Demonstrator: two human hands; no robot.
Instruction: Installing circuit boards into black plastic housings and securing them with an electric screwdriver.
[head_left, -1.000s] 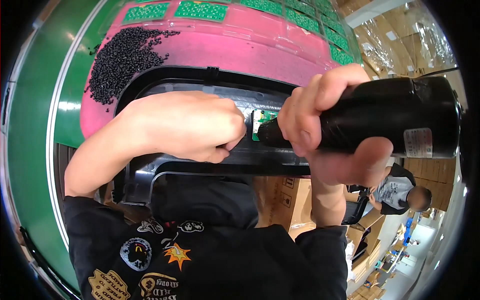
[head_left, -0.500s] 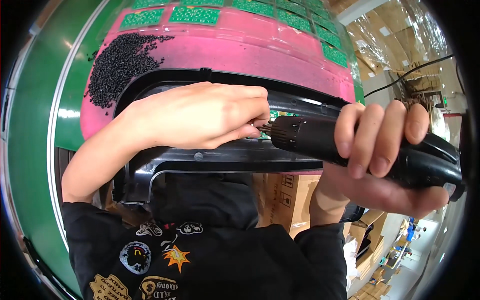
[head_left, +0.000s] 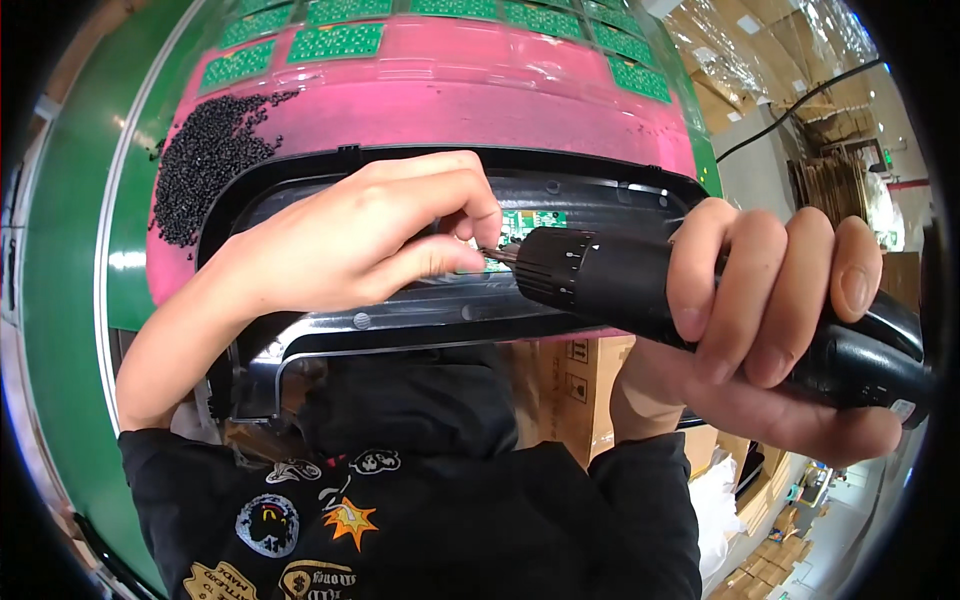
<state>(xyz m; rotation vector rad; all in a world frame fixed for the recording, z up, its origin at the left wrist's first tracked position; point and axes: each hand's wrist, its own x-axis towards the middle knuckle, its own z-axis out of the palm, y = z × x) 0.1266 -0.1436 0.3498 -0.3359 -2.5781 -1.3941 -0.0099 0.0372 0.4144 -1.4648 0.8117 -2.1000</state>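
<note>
My right hand (head_left: pixel 775 300) is wrapped round a black electric screwdriver (head_left: pixel 620 275), held nearly level with its nose toward the left. Its bit (head_left: pixel 503 256) ends at the fingertips of my left hand (head_left: pixel 375 230). Thumb and forefinger of that hand are pinched together at the bit's tip; whatever is between them is too small to make out. Below and behind the tools lies a green circuit board (head_left: pixel 535 218), partly covered by hand and screwdriver. It sits inside a long black plastic housing (head_left: pixel 400 322) with raised edges.
A pile of small black screws (head_left: pixel 205 165) is heaped on the pink mat (head_left: pixel 440 110) at the far left. Clear trays with several green circuit boards (head_left: pixel 335 42) stand along the back. A cardboard box (head_left: pixel 575 390) is below the near edge. A black cable (head_left: pixel 800 105) hangs at the right.
My left fingers have curled into a tighter pinch at the bit's tip, and more of the circuit board shows. The whole view has shifted slightly; the right hand keeps its grip on the screwdriver.
</note>
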